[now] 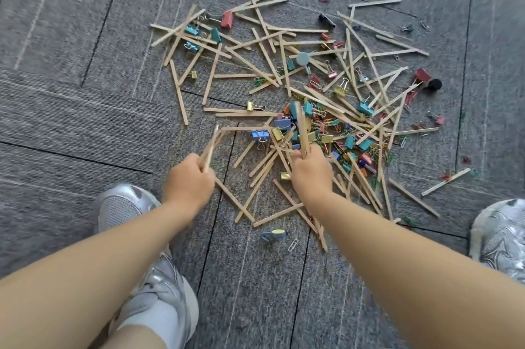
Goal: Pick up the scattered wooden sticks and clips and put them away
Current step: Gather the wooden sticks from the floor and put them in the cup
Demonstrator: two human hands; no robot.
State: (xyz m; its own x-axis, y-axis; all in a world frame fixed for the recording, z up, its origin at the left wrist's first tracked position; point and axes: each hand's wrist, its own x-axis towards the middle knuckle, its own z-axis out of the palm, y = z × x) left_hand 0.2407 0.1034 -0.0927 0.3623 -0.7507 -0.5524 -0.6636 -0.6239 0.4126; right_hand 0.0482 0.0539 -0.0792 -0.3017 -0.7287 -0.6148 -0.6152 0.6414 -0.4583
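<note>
Wooden sticks [178, 93] and coloured clips [260, 135] lie scattered over grey carpet [85, 121] across the centre and right of the frame. Our left hand [187, 183], lower centre, and right hand [311, 175] beside it each grip a bundle of sticks, fingers curled round them.
</note>
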